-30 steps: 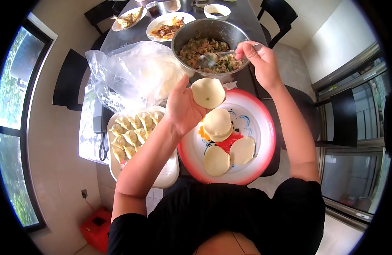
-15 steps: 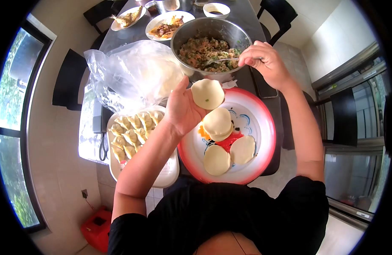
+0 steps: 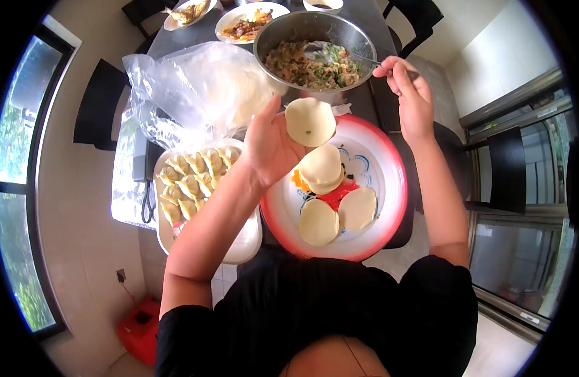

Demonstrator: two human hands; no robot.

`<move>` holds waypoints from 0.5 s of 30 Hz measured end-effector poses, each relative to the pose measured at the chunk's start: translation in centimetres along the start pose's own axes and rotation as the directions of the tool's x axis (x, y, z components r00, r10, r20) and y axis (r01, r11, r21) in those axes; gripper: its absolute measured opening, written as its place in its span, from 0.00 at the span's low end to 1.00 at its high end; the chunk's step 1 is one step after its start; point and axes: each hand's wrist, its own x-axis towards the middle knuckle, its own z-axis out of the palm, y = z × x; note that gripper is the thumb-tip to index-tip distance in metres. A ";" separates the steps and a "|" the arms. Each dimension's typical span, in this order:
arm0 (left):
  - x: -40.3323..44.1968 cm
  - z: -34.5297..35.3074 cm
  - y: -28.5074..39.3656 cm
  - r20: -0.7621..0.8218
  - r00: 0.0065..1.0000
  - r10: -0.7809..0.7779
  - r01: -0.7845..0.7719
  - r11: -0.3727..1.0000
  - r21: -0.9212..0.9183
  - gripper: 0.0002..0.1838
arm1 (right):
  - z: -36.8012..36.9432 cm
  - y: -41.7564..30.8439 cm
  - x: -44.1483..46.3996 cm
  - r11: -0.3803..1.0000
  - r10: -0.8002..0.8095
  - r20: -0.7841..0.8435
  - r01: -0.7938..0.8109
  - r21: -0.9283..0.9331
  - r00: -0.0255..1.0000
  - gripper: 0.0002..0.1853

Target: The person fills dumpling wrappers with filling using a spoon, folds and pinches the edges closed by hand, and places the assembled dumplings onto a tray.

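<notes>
A round dumpling wrapper [image 3: 310, 120] with a small green speck on it rests on the fingers of my left hand [image 3: 272, 149], above the far left part of the enamel plate [image 3: 390, 207]. My right hand [image 3: 412, 94] grips a metal spoon [image 3: 367, 60] by its handle at the right rim of a steel bowl [image 3: 264, 58]. The spoon's head is down in the minced filling [image 3: 314, 70], which is flecked with green. A small stack of wrappers [image 3: 321, 167] and two single wrappers [image 3: 319, 222] [image 3: 358, 208] lie on the plate.
Rows of folded dumplings [image 3: 190, 183] fill part of a white tray [image 3: 242, 242] on the left. Behind it lies a clear plastic bag [image 3: 195, 94]. Dishes of food [image 3: 245, 28] stand at the far end, and black chairs [image 3: 101, 107] flank the table.
The spoon has moved toward the far side of the bowl, and my right hand has turned and shifted slightly right. My left hand still holds the wrapper. The whole view has tilted a little.
</notes>
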 end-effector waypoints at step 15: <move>-2.7 1.5 -0.5 0.155 0.987 -0.036 0.048 0.997 -0.068 0.40 | -1.0 -3.3 -8.5 0.557 -0.481 0.470 0.672 -0.488 0.740 0.11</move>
